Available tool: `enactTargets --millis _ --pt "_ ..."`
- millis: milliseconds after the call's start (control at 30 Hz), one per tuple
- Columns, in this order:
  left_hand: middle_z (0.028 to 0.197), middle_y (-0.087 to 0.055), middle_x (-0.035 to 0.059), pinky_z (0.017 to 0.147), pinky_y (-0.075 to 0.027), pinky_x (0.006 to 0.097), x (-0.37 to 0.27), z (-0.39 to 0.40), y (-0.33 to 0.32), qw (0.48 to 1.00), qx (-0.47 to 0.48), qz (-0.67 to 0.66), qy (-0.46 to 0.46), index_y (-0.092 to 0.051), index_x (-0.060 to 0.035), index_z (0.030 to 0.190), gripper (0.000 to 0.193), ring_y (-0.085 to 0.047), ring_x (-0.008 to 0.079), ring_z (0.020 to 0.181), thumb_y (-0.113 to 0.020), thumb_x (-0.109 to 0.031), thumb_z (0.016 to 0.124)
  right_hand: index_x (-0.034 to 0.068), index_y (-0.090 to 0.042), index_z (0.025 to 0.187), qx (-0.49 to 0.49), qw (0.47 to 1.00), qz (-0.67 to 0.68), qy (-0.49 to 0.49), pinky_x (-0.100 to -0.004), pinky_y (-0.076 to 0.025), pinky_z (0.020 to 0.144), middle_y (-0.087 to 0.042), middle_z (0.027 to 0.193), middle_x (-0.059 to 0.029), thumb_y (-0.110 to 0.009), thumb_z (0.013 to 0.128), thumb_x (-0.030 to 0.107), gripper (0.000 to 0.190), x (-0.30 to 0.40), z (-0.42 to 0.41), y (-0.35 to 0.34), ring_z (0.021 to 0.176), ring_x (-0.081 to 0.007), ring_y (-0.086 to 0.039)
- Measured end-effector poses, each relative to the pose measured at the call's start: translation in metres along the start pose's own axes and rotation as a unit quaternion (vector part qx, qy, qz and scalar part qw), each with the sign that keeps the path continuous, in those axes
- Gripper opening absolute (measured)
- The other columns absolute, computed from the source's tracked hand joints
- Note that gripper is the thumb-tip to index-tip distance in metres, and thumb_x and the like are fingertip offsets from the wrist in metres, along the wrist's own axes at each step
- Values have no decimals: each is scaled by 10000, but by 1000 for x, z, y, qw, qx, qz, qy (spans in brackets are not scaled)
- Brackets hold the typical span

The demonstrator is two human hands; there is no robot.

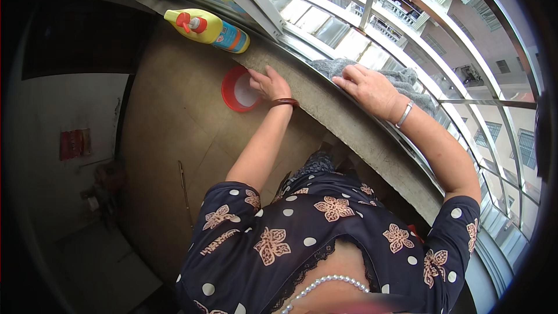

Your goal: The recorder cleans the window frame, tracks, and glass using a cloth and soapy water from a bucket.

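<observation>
My right hand (pixel 370 89) is on a bunched grey cloth (pixel 405 78) that lies along the window track, its fingers curled at the cloth's near edge. Part of the cloth is hidden beneath the hand. With nothing in it, my left hand (pixel 271 83) hovers by the inner edge of the concrete sill (pixel 322 109), fingers apart. Behind it in the view, lower down, is a red basin (pixel 226 91) with whitish liquid inside, partly covered by the fingers. A yellow detergent bottle (pixel 209 30) with a red pump top and blue label stands on the sill.
A sliding window frame (pixel 244 4) borders the sill. Metal security bars (pixel 370 0) curve outside, with buildings beyond. A thin rod (pixel 184 187) is seen over the tiled floor (pixel 161 126). A white wall (pixel 74 109) with a red item on it is at left.
</observation>
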State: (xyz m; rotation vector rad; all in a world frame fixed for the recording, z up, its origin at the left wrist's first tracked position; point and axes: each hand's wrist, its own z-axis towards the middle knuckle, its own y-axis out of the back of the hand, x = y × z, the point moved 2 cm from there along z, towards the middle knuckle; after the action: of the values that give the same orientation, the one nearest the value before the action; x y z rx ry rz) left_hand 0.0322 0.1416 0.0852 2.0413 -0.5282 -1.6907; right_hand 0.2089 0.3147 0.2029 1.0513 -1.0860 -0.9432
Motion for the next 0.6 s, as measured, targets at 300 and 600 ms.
enactTargets --millis 300,600 --pt "1476 -239 307 1141 -257 454 -1 0 -14 999 -36 23 -25 -153 63 1507 682 -286 420 1365 -460 -270 998 80 -644 1057 -55 991 98 -70 -340 -533 841 -568 1041 -65 -540 875 98 210 -7 40 -10 1034 -248 -590" --pt "1464 -252 294 1139 -245 477 9 -3 -16 997 -58 -12 -41 -170 72 1503 701 -290 428 1351 -494 -257 976 65 -514 1320 35 988 149 -3 -388 -510 911 -514 1149 -163 -587 859 -3 472 -16 41 0 1040 -321 -589"
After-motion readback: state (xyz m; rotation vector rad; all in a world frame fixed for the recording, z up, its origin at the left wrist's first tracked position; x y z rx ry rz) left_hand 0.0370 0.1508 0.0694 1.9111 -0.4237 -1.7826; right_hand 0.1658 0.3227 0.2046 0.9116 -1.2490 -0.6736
